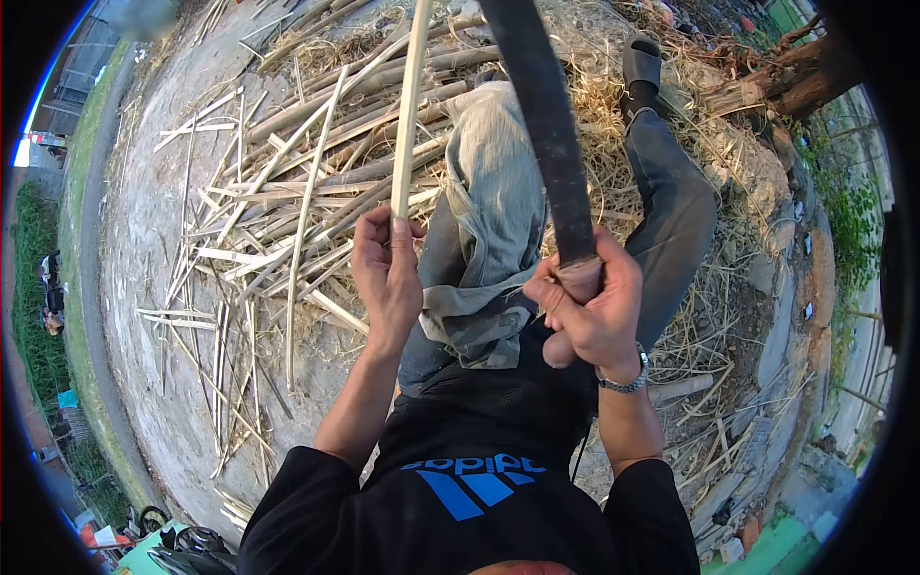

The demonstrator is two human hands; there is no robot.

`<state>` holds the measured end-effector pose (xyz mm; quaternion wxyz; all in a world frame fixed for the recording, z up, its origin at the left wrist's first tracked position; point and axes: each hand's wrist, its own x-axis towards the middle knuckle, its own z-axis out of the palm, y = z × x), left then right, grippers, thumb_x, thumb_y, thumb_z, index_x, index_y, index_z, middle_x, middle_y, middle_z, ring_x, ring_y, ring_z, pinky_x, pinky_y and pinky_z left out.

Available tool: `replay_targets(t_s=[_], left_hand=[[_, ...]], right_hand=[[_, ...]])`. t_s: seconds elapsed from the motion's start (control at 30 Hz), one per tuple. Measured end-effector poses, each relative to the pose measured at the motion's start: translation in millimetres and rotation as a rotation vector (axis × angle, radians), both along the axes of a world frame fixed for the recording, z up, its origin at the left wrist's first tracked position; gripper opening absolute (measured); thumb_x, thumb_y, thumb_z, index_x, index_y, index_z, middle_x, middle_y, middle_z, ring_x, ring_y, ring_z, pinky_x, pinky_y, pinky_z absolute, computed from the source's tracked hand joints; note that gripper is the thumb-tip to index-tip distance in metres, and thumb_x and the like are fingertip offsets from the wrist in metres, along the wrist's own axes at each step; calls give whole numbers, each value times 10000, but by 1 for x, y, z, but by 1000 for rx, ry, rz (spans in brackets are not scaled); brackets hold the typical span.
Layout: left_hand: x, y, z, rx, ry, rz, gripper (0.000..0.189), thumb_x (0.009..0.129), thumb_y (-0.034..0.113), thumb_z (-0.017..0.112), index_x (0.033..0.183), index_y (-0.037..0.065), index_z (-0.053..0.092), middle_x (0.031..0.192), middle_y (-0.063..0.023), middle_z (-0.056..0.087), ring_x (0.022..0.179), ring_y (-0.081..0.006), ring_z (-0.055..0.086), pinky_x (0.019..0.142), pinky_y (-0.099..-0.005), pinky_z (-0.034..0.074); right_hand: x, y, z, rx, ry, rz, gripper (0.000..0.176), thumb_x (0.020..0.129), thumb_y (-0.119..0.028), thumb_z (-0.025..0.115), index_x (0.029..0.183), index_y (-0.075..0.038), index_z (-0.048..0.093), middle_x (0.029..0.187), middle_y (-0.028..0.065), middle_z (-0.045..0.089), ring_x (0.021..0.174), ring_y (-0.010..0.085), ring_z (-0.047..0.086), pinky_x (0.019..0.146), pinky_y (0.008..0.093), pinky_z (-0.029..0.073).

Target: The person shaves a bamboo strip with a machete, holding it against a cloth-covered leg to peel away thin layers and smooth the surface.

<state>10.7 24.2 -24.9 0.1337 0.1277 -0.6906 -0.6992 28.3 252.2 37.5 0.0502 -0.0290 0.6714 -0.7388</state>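
Observation:
A long pale split strip (410, 115) stands nearly upright in the view, its lower end pinched between the thumb and fingers of my left hand (386, 273). My right hand (599, 311) is wrapped round the wooden handle of a large dark blade (548, 125). The blade points up and slightly left, beside the strip and apart from it. Under the blade a grey cloth (494, 163) lies over my leg, and its lower folds reach between my hands. The handle's rounded end shows below my right palm.
Split strips and poles (316, 153) lie piled on the ground ahead and to the left. Shavings (604, 125) surround my boot (642, 67). A thick log (795, 81) is at the upper right. Rubble (757, 182) borders the right side.

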Motion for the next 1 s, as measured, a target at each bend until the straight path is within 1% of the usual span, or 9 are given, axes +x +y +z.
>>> replay_targets(t_s=[0.13,0.27,0.3,0.33,0.47,0.63,0.77,0.87,1.0], left_hand=[[13,-17,-7,46,-23,32,200,1116,276,541,1064,83,559,743,23,555,523,-4,344,460,-184,245],[32,-12,-5,91,-102,-67,259,1112,265,550,980,43,552,725,21,535,610,-38,451,541,-206,352],[34,-5,-4,67,-89,-81,258,1110,261,555,973,42,557,726,21,538,613,-36,454,542,-204,355],[37,3,-1,44,-76,-98,258,1108,257,560,966,42,562,727,21,540,616,-34,458,544,-203,358],[42,27,10,-25,-79,-190,224,1095,233,587,1000,30,578,734,15,557,624,-38,486,557,-195,378],[46,45,5,-259,-13,-146,161,1045,158,663,999,14,606,713,-10,617,605,-55,551,540,-225,423],[42,47,-4,-473,178,-52,155,981,126,743,947,20,634,636,-61,663,522,-113,607,504,-263,443],[39,40,-1,-741,207,-29,160,972,129,752,935,21,641,658,-75,675,517,-148,627,512,-271,459],[34,17,-8,-766,230,6,164,977,142,747,928,21,647,663,-75,677,510,-135,609,510,-273,451]], right_hand=[[-17,18,-5,90,100,-287,220,933,-45,768,1075,-4,606,817,29,708,538,47,586,467,210,468],[-29,34,-27,157,220,-368,374,918,-38,783,1254,20,632,898,52,760,591,48,595,588,229,522],[-24,35,-25,219,138,-313,495,880,-18,815,1332,19,615,1069,94,763,759,83,679,735,256,573],[-22,29,-27,220,134,-313,495,880,-18,815,1332,19,615,1069,94,763,759,83,679,735,256,573],[-20,-8,-40,-151,124,-147,524,821,-1,869,1278,19,614,1330,144,668,1168,216,690,947,343,591],[-20,-32,-33,78,204,-237,369,821,-143,908,1029,-10,635,901,38,709,795,98,697,696,264,568],[-20,-35,-46,67,231,-325,332,819,-110,891,975,-6,617,718,31,676,640,96,669,591,270,535],[-17,-23,-38,177,226,-296,295,841,-83,869,971,-11,614,727,33,687,637,100,674,587,265,537],[-25,-1,-18,70,259,-372,242,879,-48,830,968,-21,607,797,60,719,634,105,675,588,263,550]])
